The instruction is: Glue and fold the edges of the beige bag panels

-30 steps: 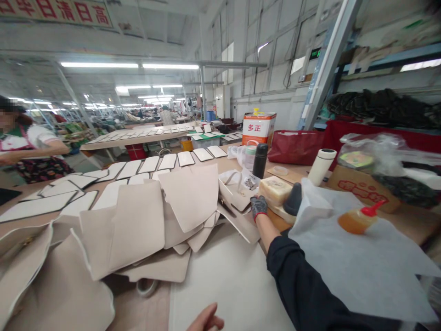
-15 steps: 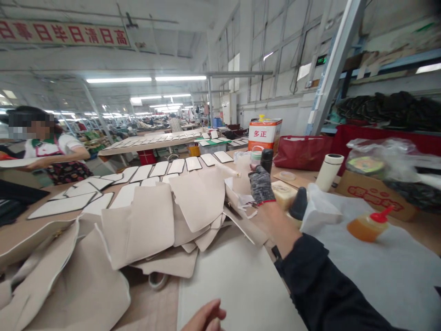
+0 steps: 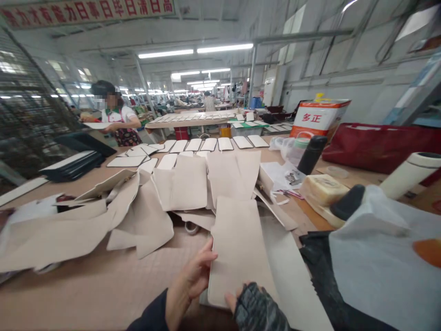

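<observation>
At the beige panel (image 3: 239, 248), the left hand (image 3: 196, 276) grips its left edge, fingers curled; the gloved right hand (image 3: 258, 305), half-closed, presses its near end.

Red bag (image 3: 365, 147) beside a black bottle (image 3: 312, 155) and white-orange can (image 3: 319, 118).

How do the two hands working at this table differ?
The left hand is bare, while the right hand wears a dark grey glove that leaves fingertips uncovered. The left hand is at the left edge of the beige panel; the right hand is at its near end. Both touch that same panel.
</observation>
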A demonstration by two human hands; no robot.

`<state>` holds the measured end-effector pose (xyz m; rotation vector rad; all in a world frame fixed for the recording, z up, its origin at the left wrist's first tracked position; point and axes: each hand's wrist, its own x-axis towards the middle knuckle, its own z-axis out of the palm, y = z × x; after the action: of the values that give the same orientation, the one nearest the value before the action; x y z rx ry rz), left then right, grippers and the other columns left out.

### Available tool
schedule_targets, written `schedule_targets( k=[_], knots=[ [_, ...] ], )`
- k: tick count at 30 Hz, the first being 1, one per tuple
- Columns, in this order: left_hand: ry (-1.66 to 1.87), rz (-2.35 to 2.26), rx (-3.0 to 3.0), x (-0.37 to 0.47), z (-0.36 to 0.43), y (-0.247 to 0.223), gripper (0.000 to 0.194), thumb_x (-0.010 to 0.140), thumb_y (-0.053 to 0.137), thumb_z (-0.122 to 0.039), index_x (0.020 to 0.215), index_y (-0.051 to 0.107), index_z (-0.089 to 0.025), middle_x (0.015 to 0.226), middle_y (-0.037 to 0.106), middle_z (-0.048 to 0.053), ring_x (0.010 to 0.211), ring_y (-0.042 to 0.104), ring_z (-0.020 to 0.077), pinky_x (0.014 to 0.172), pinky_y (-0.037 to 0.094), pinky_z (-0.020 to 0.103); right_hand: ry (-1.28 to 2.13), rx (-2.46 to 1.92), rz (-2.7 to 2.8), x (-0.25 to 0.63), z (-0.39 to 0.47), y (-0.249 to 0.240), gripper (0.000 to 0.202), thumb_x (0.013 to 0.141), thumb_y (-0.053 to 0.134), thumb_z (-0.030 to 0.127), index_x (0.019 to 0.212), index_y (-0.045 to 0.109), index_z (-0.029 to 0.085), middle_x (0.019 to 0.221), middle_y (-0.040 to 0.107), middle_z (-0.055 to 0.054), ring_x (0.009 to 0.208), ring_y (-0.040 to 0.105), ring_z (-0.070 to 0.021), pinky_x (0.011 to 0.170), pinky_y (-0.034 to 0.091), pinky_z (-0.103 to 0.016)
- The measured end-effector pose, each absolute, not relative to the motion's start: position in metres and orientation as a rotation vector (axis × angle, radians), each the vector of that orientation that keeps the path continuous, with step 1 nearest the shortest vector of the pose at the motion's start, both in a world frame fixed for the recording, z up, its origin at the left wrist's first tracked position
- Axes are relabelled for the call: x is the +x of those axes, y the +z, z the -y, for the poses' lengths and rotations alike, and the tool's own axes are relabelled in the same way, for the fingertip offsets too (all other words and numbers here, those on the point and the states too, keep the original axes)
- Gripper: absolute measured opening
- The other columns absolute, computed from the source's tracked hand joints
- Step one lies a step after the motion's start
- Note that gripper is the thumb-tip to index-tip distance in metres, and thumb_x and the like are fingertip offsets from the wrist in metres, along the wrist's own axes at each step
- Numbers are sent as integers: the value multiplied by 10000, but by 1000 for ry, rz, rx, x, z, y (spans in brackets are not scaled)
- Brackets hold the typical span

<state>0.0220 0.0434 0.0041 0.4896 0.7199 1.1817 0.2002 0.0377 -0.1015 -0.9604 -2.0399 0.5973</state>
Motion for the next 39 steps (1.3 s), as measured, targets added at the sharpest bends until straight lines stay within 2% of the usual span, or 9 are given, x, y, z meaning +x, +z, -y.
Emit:
schedule_targets(
  k=[2,4,6,10,15,20,31,35,39],
  knots=[
    [1127,-801,503,18,-37,-8,776,636,630,-88,1339,368,-285,1190,575,57,910,626,192,709,483,265,335,-823,2259,200,-36,-91,162,737,552,328,739,690,243,634,680,-102,486,600,-250,394,498,-351],
    [1086,-880,528,16,-32,-13,808,608,626,-39,1331,375,-299,1190,562,52,839,627,152,618,470,214,215,-737,2326,204,-48,-65,214,785,487,249,869,684,253,849,705,-96,703,654,-249,569,559,-364],
    [1072,-949,555,16,-30,-11,804,613,619,-26,1330,377,-296,1194,557,55,827,619,131,597,456,189,216,-813,2198,208,-68,-40,257,840,436,219,961,662,232,917,695,-91,849,645,-243,728,556,-407],
    [1088,-985,571,22,-29,-4,690,690,575,-94,1332,378,-254,1208,567,73,929,608,163,673,469,216,299,-961,2026,219,-105,-30,257,852,436,223,1014,628,169,974,660,-122,958,602,-241,876,494,-457],
    [1157,-1160,606,36,-45,-7,620,727,658,-279,1293,417,-208,1148,622,93,997,604,234,736,493,282,484,-1192,1802,239,-109,-73,290,852,433,272,1068,584,151,1058,624,-137,1014,576,-242,928,457,-471],
    [1168,-1132,566,49,-61,-4,467,703,697,-324,1112,554,-150,1001,693,94,933,641,266,790,509,362,879,-1367,1396,247,-100,-86,426,824,480,397,1150,536,128,1142,597,-167,972,611,-250,861,507,-439],
    [1235,-1273,500,33,-37,1,472,696,712,-333,1118,555,-190,968,710,70,870,670,247,792,527,355,1151,-1109,1194,230,-90,-3,400,818,510,456,1062,628,162,1062,663,-105,1001,596,-253,907,475,-412],
    [1285,-1438,716,28,-31,-11,503,719,679,-382,1155,536,-176,1018,688,90,951,640,262,858,496,376,1280,-1079,1153,230,-90,5,343,812,513,455,926,656,165,885,691,-84,834,624,-225,746,520,-348],
    [1239,-1645,1035,25,-33,-24,550,772,609,-402,1244,457,-165,1113,630,123,1040,592,265,913,454,407,1469,-1084,1136,233,-95,3,312,789,534,467,732,598,167,700,630,-31,620,559,-150,548,472,-263]
  ],
)
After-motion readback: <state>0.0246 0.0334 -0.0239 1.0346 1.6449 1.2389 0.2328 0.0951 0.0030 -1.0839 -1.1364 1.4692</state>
